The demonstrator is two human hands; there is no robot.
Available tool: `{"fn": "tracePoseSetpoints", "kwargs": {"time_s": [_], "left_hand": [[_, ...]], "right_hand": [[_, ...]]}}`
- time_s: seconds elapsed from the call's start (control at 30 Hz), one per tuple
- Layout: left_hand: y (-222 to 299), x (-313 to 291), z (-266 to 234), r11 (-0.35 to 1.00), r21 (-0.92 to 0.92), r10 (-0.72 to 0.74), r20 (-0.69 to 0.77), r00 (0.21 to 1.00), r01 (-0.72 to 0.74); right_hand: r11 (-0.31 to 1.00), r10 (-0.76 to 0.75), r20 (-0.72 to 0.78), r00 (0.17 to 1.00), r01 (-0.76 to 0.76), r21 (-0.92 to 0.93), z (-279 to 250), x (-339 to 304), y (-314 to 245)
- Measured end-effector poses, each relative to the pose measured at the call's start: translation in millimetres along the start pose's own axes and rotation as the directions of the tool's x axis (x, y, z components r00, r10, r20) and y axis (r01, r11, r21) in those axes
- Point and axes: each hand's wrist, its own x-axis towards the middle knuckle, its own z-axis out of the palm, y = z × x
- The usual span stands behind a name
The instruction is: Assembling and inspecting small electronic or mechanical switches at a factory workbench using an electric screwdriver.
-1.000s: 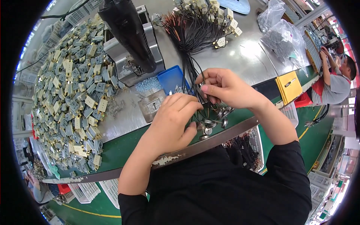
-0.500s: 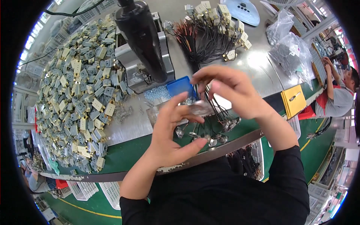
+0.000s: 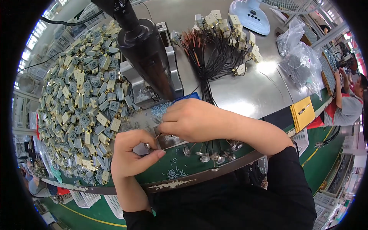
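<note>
1. A metal workbench (image 3: pixel 235 92), green along its near side with a chipped brown rim (image 3: pixel 209 174), carries crowded parts.
2. At left, a heap of grey and cream parts (image 3: pixel 86 103) sprawls wide.
3. Mid-bench, a metal block (image 3: pixel 175 73) stands near loose screws (image 3: pixel 158 112), a blue tray (image 3: pixel 194 96) and a partly hidden metal plate (image 3: pixel 171 143).
4. Black wires (image 3: pixel 220 65) lie bundled beyond round metal pieces (image 3: pixel 213 157) and small scattered screws (image 3: pixel 175 173) on the green.
5. At right rest a yellow pad (image 3: pixel 307 119), a clear plastic bag (image 3: pixel 297 69) and, farther off, a pale blue fan base (image 3: pixel 253 21).

We can read no words, numbers or signs here. Beyond the yellow folder (image 3: pixel 301 122), we cannot make out any print on the clear plastic bag (image 3: pixel 300 66), nor, farther beyond that folder, any lettering by the dark buttons (image 3: pixel 253 13) on the pale-blue fan base (image 3: pixel 251 24).
</note>
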Motion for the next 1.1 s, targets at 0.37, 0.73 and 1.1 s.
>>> {"fn": "tracePoseSetpoints", "kwargs": {"time_s": [0.37,0.73,1.1], "left_hand": [[-35.5,-13.7,8.7,0.629,-0.765,-0.345,-0.118,0.931,0.137],[-39.3,-6.7,20.2,0.943,-0.325,-0.164,-0.268,0.949,0.071],[-35.4,-7.3,31.1,0.497,-0.855,-0.151,0.085,0.985,0.15]], "right_hand": [[0.87,0.188,-0.198,0.962,-0.07,0.488,-1.2,6.2,6.5],[0.982,0.112,-0.319,0.941,-0.056,0.182,-10.1,15.4,-0.7],[0.911,0.205,-0.268,0.942,-0.084,0.403,-18.7,12.2,-7.4]]}}
